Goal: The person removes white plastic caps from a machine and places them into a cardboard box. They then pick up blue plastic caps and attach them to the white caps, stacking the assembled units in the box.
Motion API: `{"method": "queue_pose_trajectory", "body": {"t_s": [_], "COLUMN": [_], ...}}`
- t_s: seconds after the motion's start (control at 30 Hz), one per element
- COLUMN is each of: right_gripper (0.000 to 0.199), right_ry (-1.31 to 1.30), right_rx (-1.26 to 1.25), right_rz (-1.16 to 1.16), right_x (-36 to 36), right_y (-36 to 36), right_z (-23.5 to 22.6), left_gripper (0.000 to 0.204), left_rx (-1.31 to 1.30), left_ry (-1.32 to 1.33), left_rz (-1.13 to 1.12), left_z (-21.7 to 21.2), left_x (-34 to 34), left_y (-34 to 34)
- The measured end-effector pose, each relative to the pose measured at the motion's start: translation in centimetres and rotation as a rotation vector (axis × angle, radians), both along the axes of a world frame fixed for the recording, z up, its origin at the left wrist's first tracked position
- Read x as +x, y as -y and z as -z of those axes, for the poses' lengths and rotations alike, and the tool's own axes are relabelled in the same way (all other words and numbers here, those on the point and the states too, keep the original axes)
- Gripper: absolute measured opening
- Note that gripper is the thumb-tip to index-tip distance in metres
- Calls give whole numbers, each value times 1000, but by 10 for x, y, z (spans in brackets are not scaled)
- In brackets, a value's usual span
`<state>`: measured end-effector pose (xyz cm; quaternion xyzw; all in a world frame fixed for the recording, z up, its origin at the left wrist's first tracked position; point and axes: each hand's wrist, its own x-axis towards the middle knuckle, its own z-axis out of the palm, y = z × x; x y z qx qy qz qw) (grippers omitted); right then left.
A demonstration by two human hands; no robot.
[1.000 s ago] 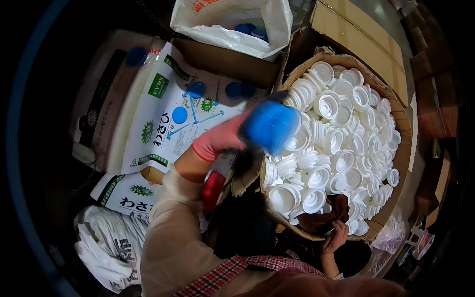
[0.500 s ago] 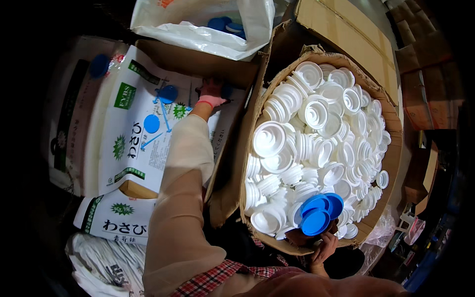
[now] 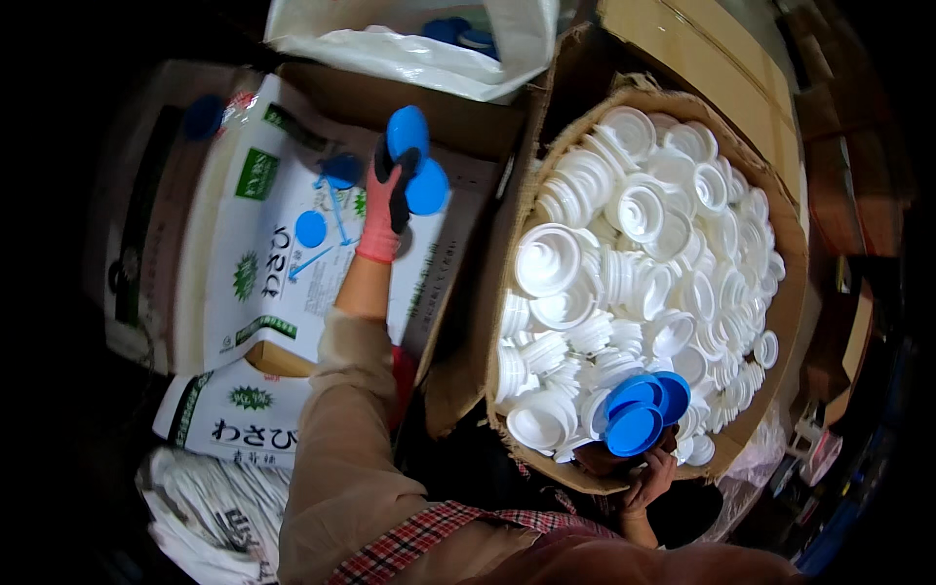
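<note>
My left hand (image 3: 390, 195), in a pink glove with dark fingertips, is raised over the open carton on the left. Its fingers close on two round blue lids (image 3: 427, 187), one above the other. Below it, two more blue lids (image 3: 310, 229) and thin blue strips (image 3: 312, 263) lie on the carton's printed white lining (image 3: 336, 283). My right hand (image 3: 651, 480) is curled at the near rim of the carton on the right. It appears to grip a fanned group of blue lids (image 3: 634, 429), though shadow partly hides its fingers. White lids (image 3: 643, 210) lie heaped beyond it.
The heap fills a large brown carton (image 3: 788, 322) with worn edges. A white plastic bag (image 3: 341, 49) holding blue lids stands beyond the left carton. A white sack (image 3: 210, 517) lies at lower left. Stacked brown boxes (image 3: 843, 195) stand at far right.
My left hand has risen from the bottom of the left carton with blue lids in its grip. My right hand and the lids by it stay much the same.
</note>
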<state>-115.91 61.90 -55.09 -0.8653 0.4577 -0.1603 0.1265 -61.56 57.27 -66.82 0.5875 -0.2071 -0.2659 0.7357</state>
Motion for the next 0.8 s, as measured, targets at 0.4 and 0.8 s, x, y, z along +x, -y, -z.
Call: {"method": "queue_pose_trajectory", "body": {"t_s": [0.4, 0.8], "right_gripper": [48, 45], "right_ry": [10, -89], "right_rx": [52, 61], "right_rz": [-13, 61], "right_x": [8, 4], "right_y": [2, -13], "right_z": [-8, -6], "left_gripper": [44, 67], "left_rx": [49, 1478], "left_ry": [302, 934], "left_rz": [-166, 50], "left_z": [-10, 159], "left_x": [24, 129], "left_y": [-28, -154]}}
